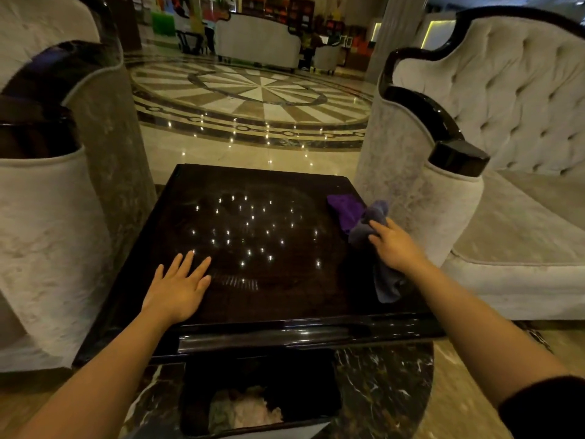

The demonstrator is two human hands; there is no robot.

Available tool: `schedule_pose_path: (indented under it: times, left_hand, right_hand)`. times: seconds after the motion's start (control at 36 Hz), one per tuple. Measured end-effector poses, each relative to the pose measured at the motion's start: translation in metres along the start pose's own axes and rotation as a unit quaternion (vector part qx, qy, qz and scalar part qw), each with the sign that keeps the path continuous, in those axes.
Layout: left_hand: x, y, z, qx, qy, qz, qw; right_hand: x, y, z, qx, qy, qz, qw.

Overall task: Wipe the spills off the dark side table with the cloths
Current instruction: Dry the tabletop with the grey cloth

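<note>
The dark bench (253, 296) is steadied at 8 o'clock by the flat, open-fingered left hand (177, 288), while a grey-blue cloth (367, 226), beside a purple cloth (345, 209) at 2 o'clock, is pinned under the right hand (394, 245) for wiping.

single head cam, looking forward and steeply down over dark side table (269, 296), sitting close above near edge, wide-angle bending the armchairs (493, 99), background probably a lobby
</note>
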State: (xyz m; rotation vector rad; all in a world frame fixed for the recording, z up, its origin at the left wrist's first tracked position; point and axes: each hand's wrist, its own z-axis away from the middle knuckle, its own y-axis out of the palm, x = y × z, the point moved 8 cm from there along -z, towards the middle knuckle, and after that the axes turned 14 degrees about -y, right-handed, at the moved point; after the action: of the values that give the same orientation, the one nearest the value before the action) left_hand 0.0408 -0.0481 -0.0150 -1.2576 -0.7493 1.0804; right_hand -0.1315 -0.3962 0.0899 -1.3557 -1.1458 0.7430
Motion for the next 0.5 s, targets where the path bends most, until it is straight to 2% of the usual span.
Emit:
schedule_pose_path:
  times: [0.06, 0.11, 0.28, 0.5]
  left_hand:
    - [0.001, 0.000, -0.001, 0.001, -0.001, -0.002, 1.000]
    - [0.001, 0.000, -0.002, 0.002, 0.000, -0.006, 1.000]
    - [0.000, 0.001, -0.002, 0.003, 0.002, -0.007, 1.000]
    - [-0.003, -0.002, 0.002, 0.001, 0.003, 0.000, 1.000]
  right_hand:
    - [-0.008, 0.036, 0.003, 0.107, 0.045, -0.007, 0.993]
    - [-0.010, 0.065, 0.012, 0.173, 0.074, -0.022, 0.982]
    - [-0.002, 0.080, 0.023, 0.151, 0.085, 0.019, 0.985]
    - [0.001, 0.078, 0.025, 0.163, 0.109, 0.030, 0.980]
